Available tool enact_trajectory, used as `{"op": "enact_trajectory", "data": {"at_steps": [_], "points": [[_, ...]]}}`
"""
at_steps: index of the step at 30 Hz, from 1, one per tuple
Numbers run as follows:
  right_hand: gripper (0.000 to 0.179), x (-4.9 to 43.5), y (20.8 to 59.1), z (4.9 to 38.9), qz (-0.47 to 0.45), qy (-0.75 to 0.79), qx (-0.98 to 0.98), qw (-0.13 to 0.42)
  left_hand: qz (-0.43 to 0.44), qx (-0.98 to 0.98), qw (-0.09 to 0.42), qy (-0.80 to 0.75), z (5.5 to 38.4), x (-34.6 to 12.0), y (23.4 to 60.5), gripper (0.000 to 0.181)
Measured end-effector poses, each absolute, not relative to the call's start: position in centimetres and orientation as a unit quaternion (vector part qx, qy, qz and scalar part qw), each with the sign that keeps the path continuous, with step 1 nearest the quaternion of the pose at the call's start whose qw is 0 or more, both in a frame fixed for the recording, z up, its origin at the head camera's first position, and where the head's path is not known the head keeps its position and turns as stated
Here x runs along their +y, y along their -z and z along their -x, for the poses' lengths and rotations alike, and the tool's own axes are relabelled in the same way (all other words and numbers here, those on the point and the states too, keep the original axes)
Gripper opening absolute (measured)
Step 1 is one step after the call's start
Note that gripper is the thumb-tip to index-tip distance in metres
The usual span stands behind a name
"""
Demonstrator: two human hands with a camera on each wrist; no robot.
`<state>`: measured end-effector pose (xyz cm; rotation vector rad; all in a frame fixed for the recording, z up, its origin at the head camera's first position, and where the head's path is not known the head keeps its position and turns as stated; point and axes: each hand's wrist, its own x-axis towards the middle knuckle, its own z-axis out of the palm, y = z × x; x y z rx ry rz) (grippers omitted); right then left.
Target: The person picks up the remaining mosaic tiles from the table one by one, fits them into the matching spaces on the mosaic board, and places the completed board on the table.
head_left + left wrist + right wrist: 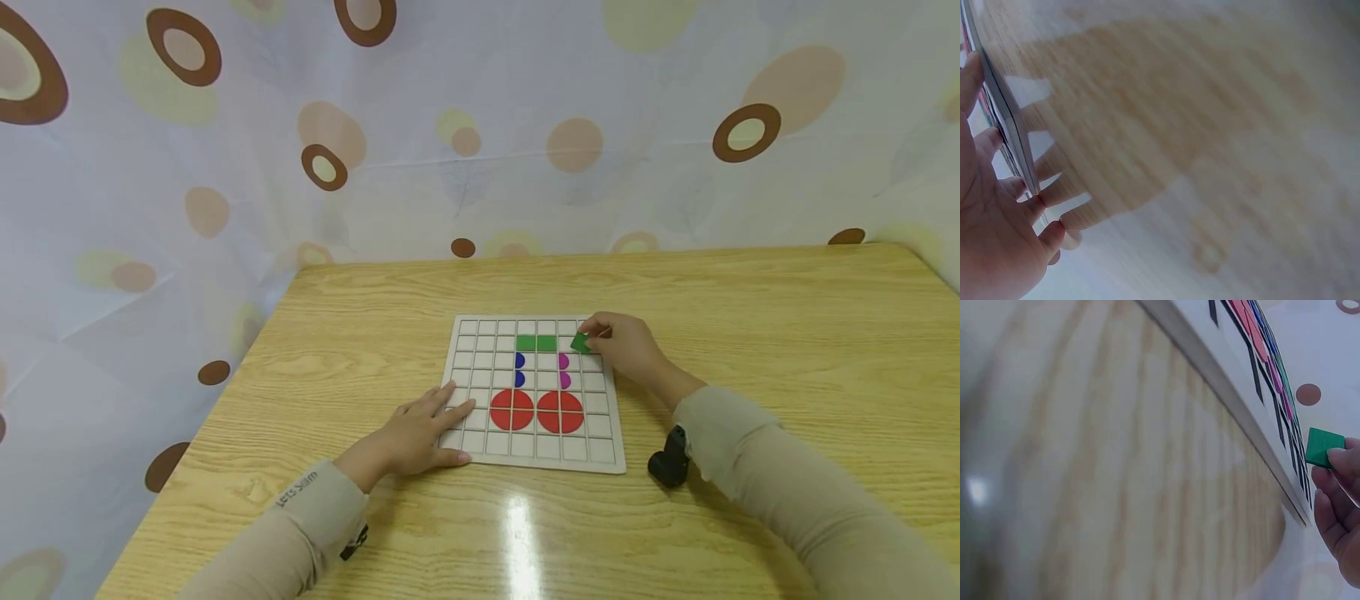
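A white gridded board [480, 439] lies on the wooden table. My left hand [420, 433] rests with spread fingers on its left edge, near the lower corner. At the upper right of the grid my right hand [626, 346] pinches a green square tile [579, 342] between thumb and fingers; the right wrist view shows the green tile [1322, 447] tilted over the board's edge. Two green squares [536, 342] sit side by side in an upper row. Blue half-rounds [519, 370] and magenta half-rounds [565, 370] lie below them, above two red circles [512, 410] made of quarter pieces.
The wooden table [360, 325] extends around the board on all sides. A black device [670, 460] hangs at the right sleeve, close to the board's right edge. Behind the table is a white curtain [510, 192] with brown and beige dots.
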<state>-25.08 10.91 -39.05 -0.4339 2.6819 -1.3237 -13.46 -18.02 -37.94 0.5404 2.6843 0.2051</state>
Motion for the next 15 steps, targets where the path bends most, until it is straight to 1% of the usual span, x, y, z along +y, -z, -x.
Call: {"op": "enact_trajectory", "data": {"at_steps": [15], "points": [[0.014, 10.3, 39.3, 26.5, 0.173, 0.431, 0.884, 0.059, -0.192, 0.958, 0.196, -0.077, 13.5, -18.0, 37.9, 0.069]]}}
